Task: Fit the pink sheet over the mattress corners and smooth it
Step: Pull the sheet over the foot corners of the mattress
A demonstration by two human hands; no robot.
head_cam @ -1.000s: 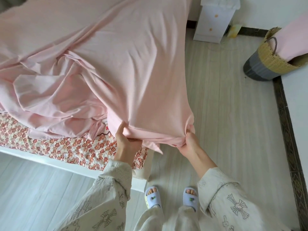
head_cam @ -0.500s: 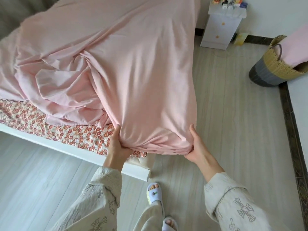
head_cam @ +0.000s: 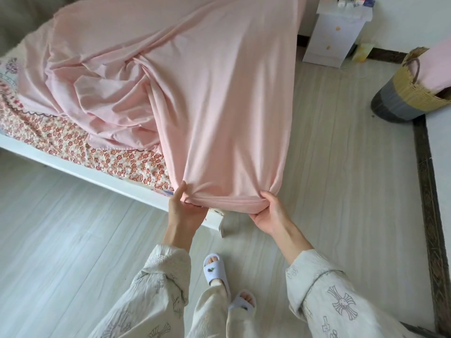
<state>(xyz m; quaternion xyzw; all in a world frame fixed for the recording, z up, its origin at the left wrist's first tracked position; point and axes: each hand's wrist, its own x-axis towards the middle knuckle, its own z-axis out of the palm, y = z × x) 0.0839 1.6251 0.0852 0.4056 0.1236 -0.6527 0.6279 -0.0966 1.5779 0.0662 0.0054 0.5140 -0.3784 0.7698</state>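
The pink sheet (head_cam: pixel 219 98) lies over the bed, stretched taut toward the near corner and bunched in folds on the left. The mattress (head_cam: pixel 73 142) with a red flower print shows bare along the left side. My left hand (head_cam: pixel 181 206) grips the sheet's hem at the left of the corner, thumb on top. On the right side of the same corner my right hand (head_cam: pixel 268 213) grips the hem, fingers curled under the fabric. The mattress corner itself is hidden under the sheet.
The white bed frame (head_cam: pixel 97 176) runs from the left edge to the corner post. A white nightstand (head_cam: pixel 334 35) stands at the back wall. At the right a woven basket (head_cam: pixel 407 93) holds pink cloth. My slippered feet (head_cam: pixel 217 272) stand on pale wood floor.
Both hands have shifted lower on the corner and now hold the hem pulled down over it. The view has drawn back a little, showing more floor.
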